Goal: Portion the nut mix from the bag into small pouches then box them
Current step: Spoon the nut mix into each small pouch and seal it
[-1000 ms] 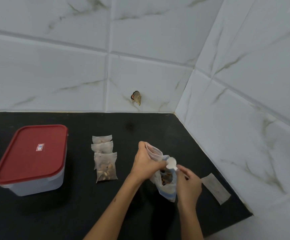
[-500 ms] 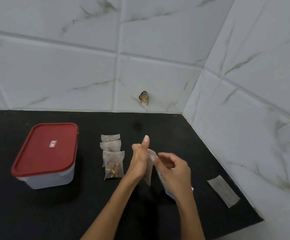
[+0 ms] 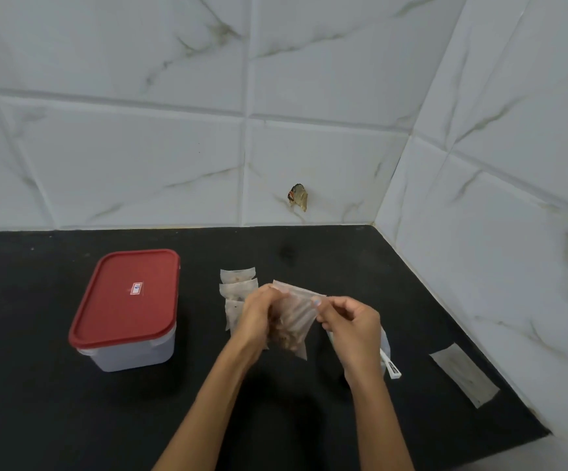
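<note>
Box [image 3: 124,309]: we see it at left on the counter [image 3: 55,419], red lid on.
Filled pouches [image 3: 238,283]: lined up beside our left hand.
Left hand [image 3: 259,314]: we pinch the pouch [image 3: 296,321] top.
Right hand [image 3: 352,322]: pinches its other corner.
Bag [image 3: 386,355]: behind our right hand.

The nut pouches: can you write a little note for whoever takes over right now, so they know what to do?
Hands: left hand and right hand both pinch the top edge of a pouch with nuts in it, held above the counter.
Things: three filled pouches lie in a row behind the left hand. The nut bag lies under the right hand. An empty pouch lies far right. The box sits left, red lid on.
Done: three pouches filled.
Left: close this one, fill the empty one, box them all.
</note>
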Available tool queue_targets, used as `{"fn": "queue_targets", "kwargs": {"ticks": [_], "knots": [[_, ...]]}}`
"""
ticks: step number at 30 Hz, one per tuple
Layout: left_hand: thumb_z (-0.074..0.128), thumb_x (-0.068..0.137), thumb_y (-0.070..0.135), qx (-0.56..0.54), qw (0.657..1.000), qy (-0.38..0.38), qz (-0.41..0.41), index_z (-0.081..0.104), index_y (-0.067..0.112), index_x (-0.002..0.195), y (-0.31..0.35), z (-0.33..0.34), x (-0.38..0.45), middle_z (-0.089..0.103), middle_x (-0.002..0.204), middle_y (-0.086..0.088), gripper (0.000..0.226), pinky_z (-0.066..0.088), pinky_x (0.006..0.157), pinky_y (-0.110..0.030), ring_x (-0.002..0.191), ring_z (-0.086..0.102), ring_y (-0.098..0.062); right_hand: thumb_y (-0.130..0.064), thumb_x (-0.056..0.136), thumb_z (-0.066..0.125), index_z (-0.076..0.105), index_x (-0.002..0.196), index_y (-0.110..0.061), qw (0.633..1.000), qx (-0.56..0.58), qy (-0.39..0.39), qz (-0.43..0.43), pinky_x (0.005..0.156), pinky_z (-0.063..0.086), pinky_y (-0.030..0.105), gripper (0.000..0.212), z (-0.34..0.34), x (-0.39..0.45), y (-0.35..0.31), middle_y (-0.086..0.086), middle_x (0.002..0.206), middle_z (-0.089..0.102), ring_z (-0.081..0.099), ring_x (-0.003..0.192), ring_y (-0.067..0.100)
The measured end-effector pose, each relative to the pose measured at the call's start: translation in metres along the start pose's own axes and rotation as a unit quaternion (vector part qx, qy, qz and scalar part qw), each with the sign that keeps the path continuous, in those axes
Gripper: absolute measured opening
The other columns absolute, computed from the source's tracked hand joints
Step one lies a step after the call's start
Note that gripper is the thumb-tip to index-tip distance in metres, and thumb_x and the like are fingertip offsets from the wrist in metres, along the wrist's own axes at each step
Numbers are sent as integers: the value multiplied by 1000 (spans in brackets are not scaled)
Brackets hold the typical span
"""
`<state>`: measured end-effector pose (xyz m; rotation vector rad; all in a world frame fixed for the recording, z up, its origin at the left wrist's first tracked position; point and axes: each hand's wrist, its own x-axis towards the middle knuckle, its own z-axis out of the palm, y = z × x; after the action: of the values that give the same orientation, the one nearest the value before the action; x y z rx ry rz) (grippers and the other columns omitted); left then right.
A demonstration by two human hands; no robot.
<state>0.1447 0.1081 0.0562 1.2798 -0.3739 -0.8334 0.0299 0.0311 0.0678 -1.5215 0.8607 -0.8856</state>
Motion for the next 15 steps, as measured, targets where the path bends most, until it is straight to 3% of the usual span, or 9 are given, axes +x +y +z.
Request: {"fn": "queue_targets", "kwargs": {"ticks": [2,4,7,10,13,15], "knots": [[48,95,10,-27,999,-20,10,62,11,72,3,-10,-1,63,72,-4,27,49,64,-34,70,61,-18,-14,84,69,70,85,-6,999,41,-5,18,63,51,15,8,2,2,0,2,74,70,63,69,7],[52,95,10,-26,999,-35,30,68,13,73,6,-17,-1,68,72,-2,28,52,71,-35,73,64,-16,-13,89,63,67,89,-4,996,80,-25,34,70,54,19,10,5,3,-2,5,85,71,67,81,14],[55,93,10,-23,997,-41,64,73,13,81,10,-20,-3,72,80,-3,22,53,79,-40,79,66,-17,-16,94,55,61,89,-6,989,132,-50,51,82,54,37,13,14,4,-6,11,91,68,66,90,24],[57,91,9,-16,996,-31,82,73,10,85,12,-20,-2,73,80,-4,17,57,74,-36,77,69,-16,-18,95,53,59,91,-9,984,158,-53,60,88,50,46,12,21,7,-8,13,92,65,62,92,28],[62,88,11,-11,995,-18,100,73,10,89,13,-23,-1,73,84,-7,11,58,69,-33,78,70,-18,-15,89,62,60,101,-9,977,184,-84,68,88,52,42,14,25,10,-12,8,95,67,64,93,25],[62,87,10,7,993,-18,116,73,13,89,14,-24,0,74,85,-5,11,58,68,-31,80,70,-18,-10,82,69,64,102,-11,980,151,-119,51,79,56,32,20,27,11,-14,8,95,68,66,91,21]]}}
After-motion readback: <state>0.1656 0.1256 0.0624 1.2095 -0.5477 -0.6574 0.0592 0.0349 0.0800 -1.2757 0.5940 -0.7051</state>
